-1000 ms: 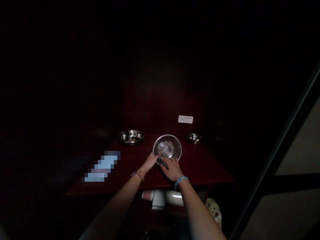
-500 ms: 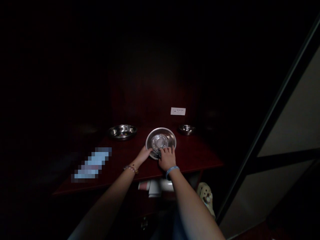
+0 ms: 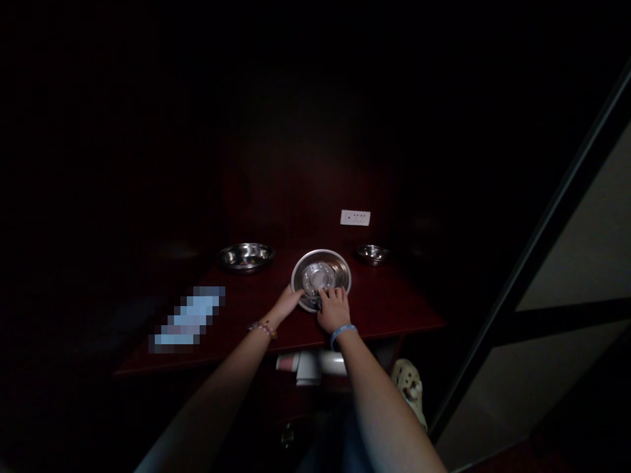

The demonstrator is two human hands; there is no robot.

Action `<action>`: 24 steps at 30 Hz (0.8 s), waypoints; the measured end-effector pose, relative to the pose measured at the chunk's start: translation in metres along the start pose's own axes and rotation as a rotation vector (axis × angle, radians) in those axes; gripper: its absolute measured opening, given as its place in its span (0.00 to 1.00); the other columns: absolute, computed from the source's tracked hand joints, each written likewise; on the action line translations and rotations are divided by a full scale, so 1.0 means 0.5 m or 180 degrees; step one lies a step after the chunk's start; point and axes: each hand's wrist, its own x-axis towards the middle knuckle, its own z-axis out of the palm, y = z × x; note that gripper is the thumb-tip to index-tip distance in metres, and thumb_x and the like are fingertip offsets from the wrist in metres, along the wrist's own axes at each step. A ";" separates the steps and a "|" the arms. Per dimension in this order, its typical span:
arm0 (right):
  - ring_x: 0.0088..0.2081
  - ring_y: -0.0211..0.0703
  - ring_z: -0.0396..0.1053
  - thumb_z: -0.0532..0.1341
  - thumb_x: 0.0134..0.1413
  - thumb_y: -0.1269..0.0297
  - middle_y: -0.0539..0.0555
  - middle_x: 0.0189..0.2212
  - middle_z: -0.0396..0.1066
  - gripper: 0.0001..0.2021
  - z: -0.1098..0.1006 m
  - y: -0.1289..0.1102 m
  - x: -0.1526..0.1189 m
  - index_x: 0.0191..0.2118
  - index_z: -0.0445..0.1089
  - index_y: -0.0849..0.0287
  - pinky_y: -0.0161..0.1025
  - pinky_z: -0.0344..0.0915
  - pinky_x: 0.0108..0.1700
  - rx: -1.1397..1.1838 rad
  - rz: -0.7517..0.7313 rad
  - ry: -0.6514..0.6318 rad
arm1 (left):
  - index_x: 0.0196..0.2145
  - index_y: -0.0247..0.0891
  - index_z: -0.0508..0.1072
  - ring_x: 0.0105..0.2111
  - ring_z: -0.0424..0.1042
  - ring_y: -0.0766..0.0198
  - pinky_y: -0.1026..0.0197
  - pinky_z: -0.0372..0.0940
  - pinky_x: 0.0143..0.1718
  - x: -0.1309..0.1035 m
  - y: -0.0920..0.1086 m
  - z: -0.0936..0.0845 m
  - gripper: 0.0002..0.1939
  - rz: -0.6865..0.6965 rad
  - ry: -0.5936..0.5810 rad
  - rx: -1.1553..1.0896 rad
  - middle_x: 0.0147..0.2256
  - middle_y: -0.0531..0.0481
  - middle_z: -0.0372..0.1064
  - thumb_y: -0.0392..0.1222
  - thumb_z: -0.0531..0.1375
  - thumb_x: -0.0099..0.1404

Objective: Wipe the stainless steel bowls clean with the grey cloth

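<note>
A shiny steel bowl [image 3: 340,272] is tilted toward me over the dark red tabletop, with a ring of light reflections in its bottom. My left hand [image 3: 287,302] is closed on its left rim, thumb over the inside edge. Inside the near right part of the bowl, my right hand [image 3: 334,309] has its fingers bent and drawn together. Small dark pieces [image 3: 314,300] lie by its thumb and index finger, too dim to name. Whatever the fingertips pinch is hidden.
A wider steel bowl [image 3: 246,257] stands back left, a smaller steel bowl [image 3: 373,255] back right. A blurred-out bluish patch [image 3: 190,318] lies on the tabletop [image 3: 236,335] at left. Below are paper cups [image 3: 288,362]. A wall socket [image 3: 355,217] and a cream clog [image 3: 408,384] also show.
The whole view has shifted slightly, with things sitting a little further right and higher. Both hands keep their places at the bowl, the right fingers shifting only slightly inside it.
</note>
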 end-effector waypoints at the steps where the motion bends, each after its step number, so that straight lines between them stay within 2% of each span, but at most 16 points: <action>1: 0.60 0.55 0.53 0.56 0.53 0.64 0.61 0.60 0.60 0.31 0.000 0.000 0.000 0.64 0.56 0.56 0.50 0.38 0.64 -0.0010 0.0000 0.0018 | 0.46 0.32 0.74 0.46 0.74 0.53 0.50 0.64 0.55 0.000 0.000 0.000 0.22 0.0036 -0.0022 0.0019 0.40 0.44 0.78 0.33 0.62 0.50; 11: 0.59 0.54 0.52 0.56 0.54 0.64 0.60 0.58 0.62 0.27 -0.002 -0.001 -0.002 0.61 0.61 0.55 0.50 0.37 0.64 -0.0020 -0.0044 0.0029 | 0.42 0.31 0.74 0.47 0.73 0.52 0.51 0.63 0.55 0.007 -0.014 -0.003 0.20 0.0169 -0.0072 -0.0021 0.41 0.43 0.77 0.34 0.61 0.50; 16: 0.59 0.54 0.53 0.56 0.55 0.64 0.60 0.59 0.61 0.26 0.001 -0.005 -0.004 0.61 0.62 0.55 0.51 0.37 0.63 -0.0077 -0.0057 0.0094 | 0.39 0.31 0.74 0.44 0.74 0.54 0.52 0.66 0.52 0.014 -0.028 -0.006 0.18 0.0001 -0.0085 0.0003 0.40 0.43 0.77 0.33 0.59 0.48; 24: 0.59 0.55 0.53 0.56 0.55 0.65 0.61 0.59 0.61 0.27 0.007 -0.011 -0.005 0.61 0.61 0.55 0.51 0.39 0.62 -0.0052 0.0027 0.0113 | 0.39 0.32 0.74 0.43 0.75 0.55 0.52 0.67 0.51 0.017 -0.035 -0.005 0.18 -0.0046 -0.0041 -0.0041 0.39 0.44 0.77 0.33 0.58 0.48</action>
